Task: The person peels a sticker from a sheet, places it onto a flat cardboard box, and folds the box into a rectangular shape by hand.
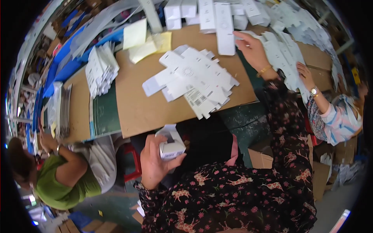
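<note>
My left hand (154, 160) is closed around a small white box (171, 144), held above my lap with its open end upward. Out over the far side of the table, my right hand (252, 52) stretches its fingers apart. Its fingertips come to the right edge of a long white box (224, 33) in the row at the back; whether they touch it is hard to tell. Between my hands and that row, a loose pile of flat, unfolded white box blanks (194, 77) lies on a brown cardboard sheet (134, 112).
Yellow paper sheets (149, 42) lie at the back left, near a stack of white blanks (101, 70). A co-worker in green (66, 174) sits at left; another's hand (305, 75) rests by more white blanks (281, 56) at right. A red stool (133, 165) stands below the table.
</note>
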A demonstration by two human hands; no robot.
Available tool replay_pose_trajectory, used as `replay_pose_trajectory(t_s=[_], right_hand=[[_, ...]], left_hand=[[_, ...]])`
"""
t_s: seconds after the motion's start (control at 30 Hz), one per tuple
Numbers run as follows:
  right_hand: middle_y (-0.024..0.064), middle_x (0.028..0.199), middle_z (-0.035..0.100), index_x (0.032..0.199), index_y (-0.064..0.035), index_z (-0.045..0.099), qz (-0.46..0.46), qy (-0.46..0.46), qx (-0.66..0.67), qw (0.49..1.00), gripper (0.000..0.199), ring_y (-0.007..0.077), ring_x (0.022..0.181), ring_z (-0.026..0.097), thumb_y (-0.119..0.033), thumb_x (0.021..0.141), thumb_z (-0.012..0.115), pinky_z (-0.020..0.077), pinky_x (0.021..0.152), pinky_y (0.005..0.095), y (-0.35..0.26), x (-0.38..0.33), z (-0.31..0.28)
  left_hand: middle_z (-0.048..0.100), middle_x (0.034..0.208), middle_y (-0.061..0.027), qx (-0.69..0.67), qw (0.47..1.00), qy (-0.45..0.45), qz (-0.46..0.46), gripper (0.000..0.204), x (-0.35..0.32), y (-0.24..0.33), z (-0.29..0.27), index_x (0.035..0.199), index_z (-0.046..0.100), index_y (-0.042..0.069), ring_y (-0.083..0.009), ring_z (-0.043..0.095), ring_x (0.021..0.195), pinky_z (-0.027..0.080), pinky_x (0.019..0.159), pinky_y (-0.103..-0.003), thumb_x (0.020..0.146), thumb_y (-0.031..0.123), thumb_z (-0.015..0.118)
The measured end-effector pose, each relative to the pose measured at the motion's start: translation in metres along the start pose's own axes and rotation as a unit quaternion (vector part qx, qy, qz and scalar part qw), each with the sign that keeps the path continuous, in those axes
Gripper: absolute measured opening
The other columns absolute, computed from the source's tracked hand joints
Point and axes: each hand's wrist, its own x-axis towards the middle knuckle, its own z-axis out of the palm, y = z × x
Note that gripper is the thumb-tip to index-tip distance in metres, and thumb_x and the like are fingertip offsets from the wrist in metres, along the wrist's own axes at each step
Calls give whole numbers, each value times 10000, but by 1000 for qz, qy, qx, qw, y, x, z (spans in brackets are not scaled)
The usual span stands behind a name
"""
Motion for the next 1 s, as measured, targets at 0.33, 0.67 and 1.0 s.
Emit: replay_pose_trajectory(t_s=[0.33, 0.67, 1.0], right_hand=[[127, 1371, 682, 1478, 5, 589, 47, -266, 316, 909, 405, 183, 1160, 687, -78, 1083, 606, 558, 978, 311, -187, -151, 62], [80, 1213, 714, 1333, 19, 629, 286, -385, 467, 743, 337, 125, 949, 674, -71, 1019, 715, 553, 803, 273, -194, -163, 97], [52, 1148, 704, 1300, 14, 636, -131, -240, 292, 916, 294, 74, 947, 653, -13, 1012, 692, 543, 814, 254, -196, -169, 106]], left_hand=[[640, 1059, -181, -39, 993, 79, 77, 749, 9, 6, 1, 1225, 538, 72, -386, 688, 880, 573, 711, -446, 699, 331, 1003], [639, 1063, -183, -83, 989, 70, 100, 786, -1, -5, 7, 1255, 511, 86, -370, 692, 863, 574, 695, -444, 697, 328, 1009], [638, 1088, -186, -128, 982, 89, 105, 868, -11, -15, 15, 1308, 438, 69, -356, 694, 874, 584, 717, -414, 711, 324, 1015]])
